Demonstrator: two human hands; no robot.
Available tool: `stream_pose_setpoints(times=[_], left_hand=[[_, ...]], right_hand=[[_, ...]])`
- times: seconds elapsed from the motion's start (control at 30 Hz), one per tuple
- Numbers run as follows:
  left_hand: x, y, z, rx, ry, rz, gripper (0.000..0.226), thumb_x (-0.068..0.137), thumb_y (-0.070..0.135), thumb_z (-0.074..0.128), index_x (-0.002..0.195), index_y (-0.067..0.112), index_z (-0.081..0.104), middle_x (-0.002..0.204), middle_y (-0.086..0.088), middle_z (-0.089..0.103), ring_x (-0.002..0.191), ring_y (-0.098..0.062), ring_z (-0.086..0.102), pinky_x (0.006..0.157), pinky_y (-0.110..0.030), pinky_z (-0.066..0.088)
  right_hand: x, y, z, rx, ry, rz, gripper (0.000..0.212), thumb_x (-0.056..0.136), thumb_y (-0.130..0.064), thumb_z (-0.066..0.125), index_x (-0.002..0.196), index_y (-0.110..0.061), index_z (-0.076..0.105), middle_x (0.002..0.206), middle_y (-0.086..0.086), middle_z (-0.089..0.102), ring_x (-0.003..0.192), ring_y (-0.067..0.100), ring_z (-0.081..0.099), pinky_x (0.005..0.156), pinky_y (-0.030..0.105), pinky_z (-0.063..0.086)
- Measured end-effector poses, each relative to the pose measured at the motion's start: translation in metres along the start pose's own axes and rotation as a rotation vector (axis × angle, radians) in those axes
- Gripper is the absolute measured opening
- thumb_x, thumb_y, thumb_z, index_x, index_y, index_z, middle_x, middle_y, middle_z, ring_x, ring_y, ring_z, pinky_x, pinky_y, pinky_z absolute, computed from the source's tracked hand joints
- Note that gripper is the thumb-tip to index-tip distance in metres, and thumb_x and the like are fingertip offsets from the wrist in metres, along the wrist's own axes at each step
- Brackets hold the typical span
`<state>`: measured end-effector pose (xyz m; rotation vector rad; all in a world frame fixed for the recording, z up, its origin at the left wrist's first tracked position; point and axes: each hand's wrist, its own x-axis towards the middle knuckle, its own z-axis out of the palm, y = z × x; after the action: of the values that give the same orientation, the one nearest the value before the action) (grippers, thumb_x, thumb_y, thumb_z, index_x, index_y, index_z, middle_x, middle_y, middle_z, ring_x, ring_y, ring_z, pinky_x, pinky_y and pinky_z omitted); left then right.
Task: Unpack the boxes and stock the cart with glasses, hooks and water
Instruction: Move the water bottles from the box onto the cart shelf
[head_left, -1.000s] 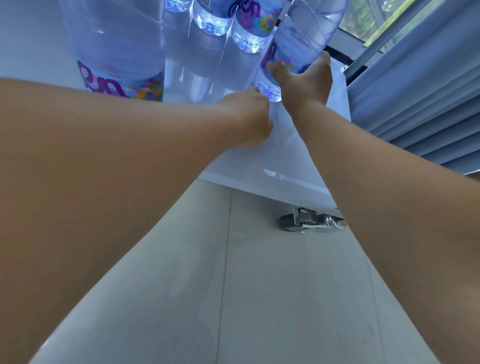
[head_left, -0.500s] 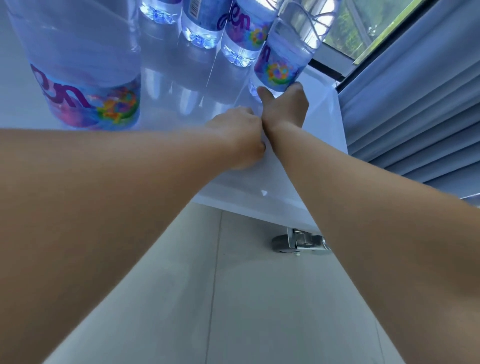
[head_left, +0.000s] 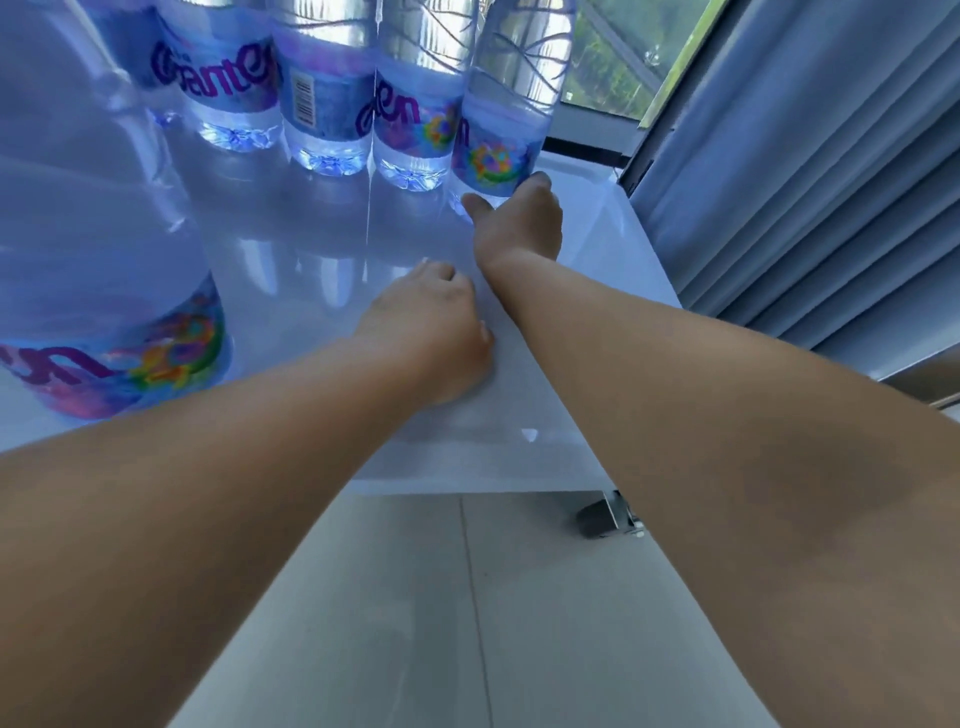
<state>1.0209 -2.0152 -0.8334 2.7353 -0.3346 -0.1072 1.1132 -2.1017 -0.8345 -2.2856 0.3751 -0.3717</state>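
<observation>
**Water bottles on the white cart**

Grey floor tiles lie below the cart. Right hand grips the end bottle, its fingers hidden behind it. Left hand rests nearer, fingers curled under; whether it holds anything is unclear. A large bottle, cropped, stands left.

The far-left water bottle reads "Ganten" in purple; a neighbouring bottle shows a barcode.
</observation>
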Motion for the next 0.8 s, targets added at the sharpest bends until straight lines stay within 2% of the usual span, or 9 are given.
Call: stream_pose_setpoints(times=[0.3, 0.47, 0.57, 0.63, 0.73, 0.8], left_hand=[[0.001, 0.001, -0.006, 0.082, -0.095, 0.027, 0.042, 0.098, 0.03, 0.038, 0.133, 0.006, 0.041, 0.143, -0.007, 0.034, 0.132, -0.022, 0.033, 0.099, -0.03, 0.03], [0.003, 0.003, -0.006, 0.091, -0.106, 0.021, 0.037, 0.097, 0.03, 0.038, 0.124, 0.006, 0.045, 0.133, -0.007, 0.04, 0.123, -0.024, 0.039, 0.091, -0.03, 0.032], [0.003, 0.004, -0.007, 0.097, -0.107, 0.021, 0.04, 0.098, 0.03, 0.036, 0.129, 0.006, 0.043, 0.141, -0.008, 0.035, 0.128, -0.024, 0.035, 0.098, -0.031, 0.031], [0.0, 0.003, -0.008, 0.106, -0.105, 0.021, 0.043, 0.099, 0.031, 0.035, 0.134, 0.006, 0.039, 0.147, -0.007, 0.029, 0.134, -0.022, 0.03, 0.102, -0.031, 0.029], [-0.003, 0.0, -0.007, 0.121, -0.105, 0.041, 0.046, 0.098, 0.03, 0.034, 0.139, 0.009, 0.036, 0.147, -0.005, 0.03, 0.134, -0.022, 0.029, 0.103, -0.031, 0.028], [-0.003, -0.001, -0.005, 0.125, -0.103, 0.047, 0.045, 0.097, 0.029, 0.034, 0.137, 0.01, 0.04, 0.142, -0.007, 0.035, 0.132, -0.024, 0.033, 0.101, -0.031, 0.031]], right_hand=[[0.009, -0.005, 0.002, -0.058, 0.023, 0.069, 0.037, 0.089, -0.033, 0.062, 0.117, -0.011, 0.05, 0.119, 0.003, 0.06, 0.113, 0.025, 0.055, 0.079, 0.028, 0.038], [0.017, -0.005, 0.005, -0.135, 0.041, 0.08, 0.041, 0.089, -0.037, 0.061, 0.119, -0.011, 0.049, 0.121, 0.003, 0.06, 0.114, 0.024, 0.055, 0.081, 0.028, 0.039], [0.019, -0.006, 0.005, -0.185, 0.034, 0.065, 0.048, 0.092, -0.037, 0.057, 0.127, -0.008, 0.043, 0.124, 0.005, 0.059, 0.117, 0.024, 0.054, 0.083, 0.029, 0.041], [0.016, -0.009, 0.005, -0.205, -0.006, 0.043, 0.057, 0.095, -0.033, 0.052, 0.138, -0.003, 0.031, 0.13, 0.008, 0.054, 0.121, 0.026, 0.051, 0.09, 0.032, 0.042], [0.003, -0.009, 0.008, -0.181, -0.081, -0.013, 0.06, 0.095, -0.02, 0.045, 0.143, 0.004, 0.016, 0.14, 0.014, 0.042, 0.125, 0.029, 0.047, 0.095, 0.032, 0.04], [-0.007, -0.004, 0.009, -0.182, -0.133, -0.086, 0.062, 0.094, -0.011, 0.039, 0.146, 0.005, 0.01, 0.149, 0.017, 0.027, 0.13, 0.029, 0.041, 0.098, 0.03, 0.035]])
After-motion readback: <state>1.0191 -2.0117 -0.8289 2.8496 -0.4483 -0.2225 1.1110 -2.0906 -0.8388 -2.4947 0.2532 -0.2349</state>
